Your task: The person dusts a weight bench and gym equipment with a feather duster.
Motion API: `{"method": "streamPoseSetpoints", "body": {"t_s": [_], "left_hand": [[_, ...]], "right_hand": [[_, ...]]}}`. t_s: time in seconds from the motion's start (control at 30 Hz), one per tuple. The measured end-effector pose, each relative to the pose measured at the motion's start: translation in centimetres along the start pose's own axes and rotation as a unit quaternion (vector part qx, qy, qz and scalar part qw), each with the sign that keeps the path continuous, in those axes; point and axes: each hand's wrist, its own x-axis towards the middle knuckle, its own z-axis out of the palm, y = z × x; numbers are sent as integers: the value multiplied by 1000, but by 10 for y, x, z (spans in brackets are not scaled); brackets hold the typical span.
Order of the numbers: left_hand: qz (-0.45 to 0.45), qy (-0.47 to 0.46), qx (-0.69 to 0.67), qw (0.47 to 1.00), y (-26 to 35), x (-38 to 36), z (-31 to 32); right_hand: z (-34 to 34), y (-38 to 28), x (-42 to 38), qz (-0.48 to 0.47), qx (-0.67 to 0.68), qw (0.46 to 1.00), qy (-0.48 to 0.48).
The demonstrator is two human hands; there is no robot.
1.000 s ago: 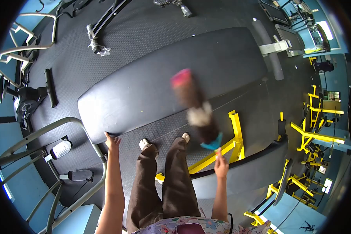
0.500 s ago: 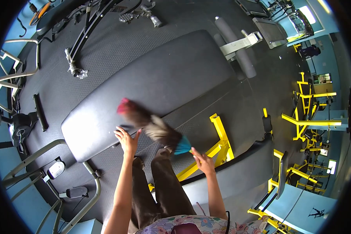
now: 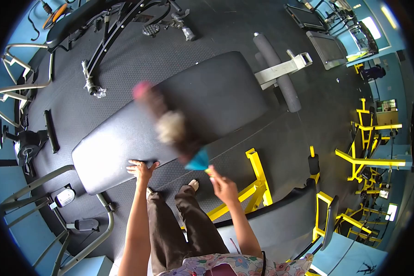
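Observation:
A feather duster (image 3: 172, 126), blurred by motion, reaches across the black padded bench (image 3: 207, 92). It has a pink tip, brown and cream parts and a teal base. My right hand (image 3: 224, 187) is closed around its short yellowish handle, just off the bench's near side. Against the near edge of the pad rests my left hand (image 3: 141, 171), its fingers spread and lying on the surface. Whether the duster touches the pad cannot be made out.
A grey-padded bench (image 3: 267, 221) on a yellow frame (image 3: 260, 179) stands close on my right. Foam rollers (image 3: 280, 73) stick out at the bench's far end. An elliptical machine's pedals (image 3: 85, 224) are at the left, and several yellow machines (image 3: 372, 156) line the right.
The duster has swung away from me over the bench, and my right hand has moved up and left with it. My left hand has slid slightly left and lower along the pad edge.

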Motion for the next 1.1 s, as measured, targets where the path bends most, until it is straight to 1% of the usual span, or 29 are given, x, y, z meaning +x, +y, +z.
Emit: {"method": "streamPoseSetpoints", "body": {"t_s": [0.03,0.07,0.1,0.17,0.23,0.3,0.33,0.37,0.43,0.47,0.5,0.53,0.57,0.6,0.63,0.7,0.73,0.77,0.83,0.87,0.9,0.93,0.97,1.0,1.03,1.07,1.1], "left_hand": [[-3,-12,-13,1000,-3,1,4],[-4,-15,-7,1000,-4,4,7],[-8,-8,-17,1000,-5,4,10],[-26,-24,-37,999,1,-2,-1],[-24,-29,-29,999,3,-3,-9],[-22,-36,-19,999,4,-3,-7],[-25,-25,-17,999,4,-4,-6],[-29,-14,-15,999,5,-4,-6],[-28,-16,-16,999,5,-3,-7],[-25,-16,-13,999,5,-5,-8],[-28,-17,-16,999,5,-6,-7],[-41,-16,-34,998,6,-6,-7],[-54,-15,-52,997,6,-6,-7],[-54,-26,-46,997,6,-6,-8],[-56,-24,-46,997,7,-7,-15],[-43,-50,-43,997,8,-11,-27],[-29,-60,-24,998,7,-9,-26],[-28,-37,-3,999,8,-11,-25],[-56,-36,0,998,10,-14,-28],[-52,-31,34,998,11,-14,-30],[-55,-33,32,997,11,-14,-33],[-47,-35,52,997,12,-14,-36],[-38,-37,72,996,13,-13,-38],[-44,-48,78,995,14,-12,-39],[-45,-77,81,993,15,-11,-46],[-42,-81,90,992,15,-10,-49],[-38,-88,99,990,14,-10,-50]], "right_hand": [[3,-7,5,-37,-36,997,-49],[1,-13,11,-25,-51,995,-87],[-3,-11,16,-28,-48,994,-90],[-22,2,27,42,-64,994,-83],[-51,20,38,163,-51,984,-51],[-87,25,57,199,22,978,56],[-95,30,70,134,38,981,136],[-101,30,76,173,120,968,140],[-97,12,88,119,110,974,159],[-87,-4,91,116,158,969,147],[-90,-38,94,127,111,981,95],[-67,-36,88,102,98,989,44],[-70,-74,89,138,67,988,-27],[-69,-96,93,152,50,981,-110],[-70,-111,98,138,60,975,-160],[-74,-123,110,107,19,983,-149],[-78,-120,121,99,28,987,-123],[-88,-111,134,92,38,990,-96],[-139,-118,174,139,-16,987,-82],[-162,-119,197,204,-47,973,-101],[-177,-106,216,204,-66,975,-59],[-197,-107,237,208,-95,973,-41],[-216,-120,260,230,-90,968,-37],[-231,-140,284,259,-165,951,-31],[-238,-148,309,261,-216,940,-24],[-242,-161,336,243,-269,930,-54],[-237,-160,367,227,-339,908,-100]]}}
